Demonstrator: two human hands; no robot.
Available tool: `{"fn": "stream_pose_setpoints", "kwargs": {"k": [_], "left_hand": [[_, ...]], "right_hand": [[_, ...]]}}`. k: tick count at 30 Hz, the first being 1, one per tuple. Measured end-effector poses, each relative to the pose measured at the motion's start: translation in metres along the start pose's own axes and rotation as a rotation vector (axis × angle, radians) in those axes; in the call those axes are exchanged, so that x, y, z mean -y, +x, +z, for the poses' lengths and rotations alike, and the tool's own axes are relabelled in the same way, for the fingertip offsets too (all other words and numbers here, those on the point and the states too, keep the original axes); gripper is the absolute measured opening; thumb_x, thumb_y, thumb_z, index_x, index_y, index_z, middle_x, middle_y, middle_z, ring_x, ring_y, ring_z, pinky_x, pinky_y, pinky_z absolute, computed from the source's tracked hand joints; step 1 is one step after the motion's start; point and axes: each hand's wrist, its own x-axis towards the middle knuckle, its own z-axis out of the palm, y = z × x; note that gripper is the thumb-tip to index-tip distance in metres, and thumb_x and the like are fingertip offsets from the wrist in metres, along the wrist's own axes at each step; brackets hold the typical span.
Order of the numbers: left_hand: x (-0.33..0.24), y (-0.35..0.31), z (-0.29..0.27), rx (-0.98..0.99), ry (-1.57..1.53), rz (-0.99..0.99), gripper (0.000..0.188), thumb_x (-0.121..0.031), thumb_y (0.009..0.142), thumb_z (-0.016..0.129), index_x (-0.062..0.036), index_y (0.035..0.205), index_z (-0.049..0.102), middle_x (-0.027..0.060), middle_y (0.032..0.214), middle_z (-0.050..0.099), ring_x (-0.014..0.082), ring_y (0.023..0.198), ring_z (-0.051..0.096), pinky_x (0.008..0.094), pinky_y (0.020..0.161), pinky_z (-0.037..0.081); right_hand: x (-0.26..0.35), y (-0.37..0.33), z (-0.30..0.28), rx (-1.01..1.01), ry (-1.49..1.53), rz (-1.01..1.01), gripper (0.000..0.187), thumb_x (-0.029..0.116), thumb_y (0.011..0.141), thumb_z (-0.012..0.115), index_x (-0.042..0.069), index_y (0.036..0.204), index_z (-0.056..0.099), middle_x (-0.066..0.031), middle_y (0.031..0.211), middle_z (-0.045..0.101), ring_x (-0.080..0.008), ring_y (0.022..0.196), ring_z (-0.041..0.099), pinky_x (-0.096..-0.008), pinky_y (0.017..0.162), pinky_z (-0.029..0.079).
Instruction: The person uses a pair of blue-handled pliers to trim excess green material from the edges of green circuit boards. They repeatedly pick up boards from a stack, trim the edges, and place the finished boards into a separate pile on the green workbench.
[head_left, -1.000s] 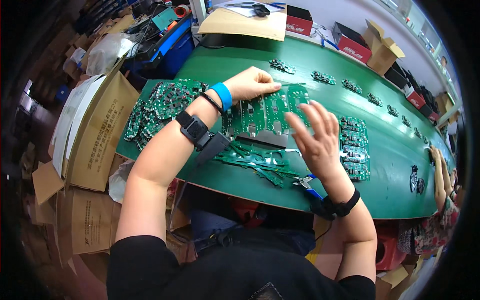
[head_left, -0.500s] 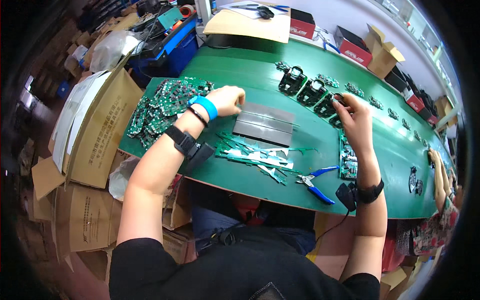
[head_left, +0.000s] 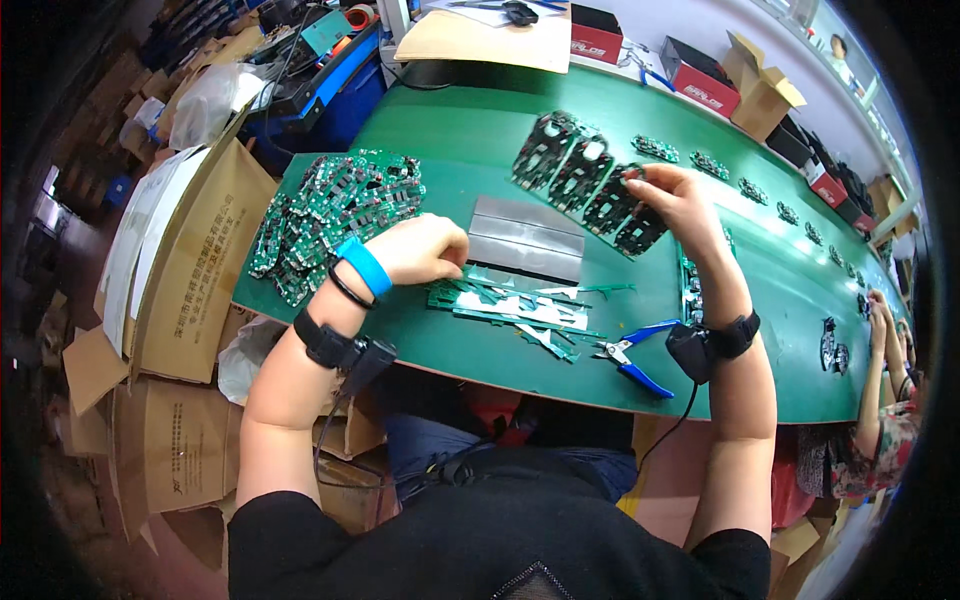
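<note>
Black panel (head_left: pixel 590 185): strip of dark, cut-out circuit boards lying mid-table, toward the far edge, just beyond the grey plates (head_left: pixel 527 238). Right hand (head_left: pixel 680 200) pinches the panel's right end between thumb and fingers; the rest of the strip rests on the green table (head_left: pixel 440 130). Left hand (head_left: pixel 425 250) is clenched in a loose fist at the left edge of the grey plates, knuckles down on the mat; cannot tell if anything is inside it.

Near edge, in front of the plates: scrap strips (head_left: pixel 510 305), green and white offcuts, scattered. Blue cutters (head_left: pixel 630 355) lie right of the scrap, near the right wrist, not held. Left edge: board pile (head_left: pixel 335 215), many green boards heaped loosely. Right of the hand: a short green board stack (head_left: pixel 690 290), standing near the forearm.

Progress (est.): scrap and the heaped boards suggest much separating is done; the black panel looks uncut, so it appears to be the work left. Small boards (head_left: pixel 715 165) sit in a row along the far edge.
</note>
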Motion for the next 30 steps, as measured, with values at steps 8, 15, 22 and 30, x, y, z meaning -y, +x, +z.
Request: {"fn": "stream_pose_setpoints", "kwargs": {"k": [8,15,22,30], "left_hand": [[-0.007,0.058,-0.035,-0.865,0.184,0.262,0.05,-0.039,0.068,0.083,-0.0052,0.102,0.065,0.0122,0.102,0.064,0.0291,0.101,0.059,0.0391,0.089,0.047],[0.014,0.087,-0.023,-0.617,-0.106,0.067,0.04,-0.032,0.071,0.085,-0.0007,0.09,0.069,0.008,0.083,0.07,0.0161,0.075,0.064,0.0291,0.07,0.052],[0.017,0.097,-0.015,-0.627,0.05,0.056,0.034,-0.035,0.076,0.078,-0.0031,0.086,0.069,0.0106,0.078,0.068,0.0202,0.07,0.065,0.0333,0.066,0.05],[0.068,0.158,-0.031,-0.174,-0.134,-0.123,0.047,-0.047,0.078,0.076,-0.0011,0.082,0.071,0.0035,0.065,0.062,0.0112,0.062,0.054,0.0297,0.058,0.044]], "right_hand": [[0.011,0.031,0.058,0.127,-0.304,-0.15,0.022,0.016,0.084,0.069,-0.003,0.093,0.069,-0.0127,0.072,0.065,-0.0153,0.067,0.06,-0.0319,0.064,0.047],[0.01,0.037,0.066,0.078,-0.484,-0.252,0.023,0.019,0.083,0.069,-0.002,0.091,0.067,-0.0193,0.075,0.064,-0.0271,0.068,0.063,-0.0367,0.065,0.048],[-0.008,0.038,0.072,-0.028,-0.588,-0.323,0.028,0.03,0.089,0.063,0.003,0.092,0.07,-0.0187,0.081,0.067,-0.0356,0.076,0.065,-0.0415,0.068,0.05],[-0.061,0.097,0.072,0.063,-0.522,0.023,0.031,0.03,0.083,0.067,0.0,0.089,0.074,-0.0181,0.067,0.066,-0.0239,0.062,0.066,-0.0372,0.065,0.052]]}}
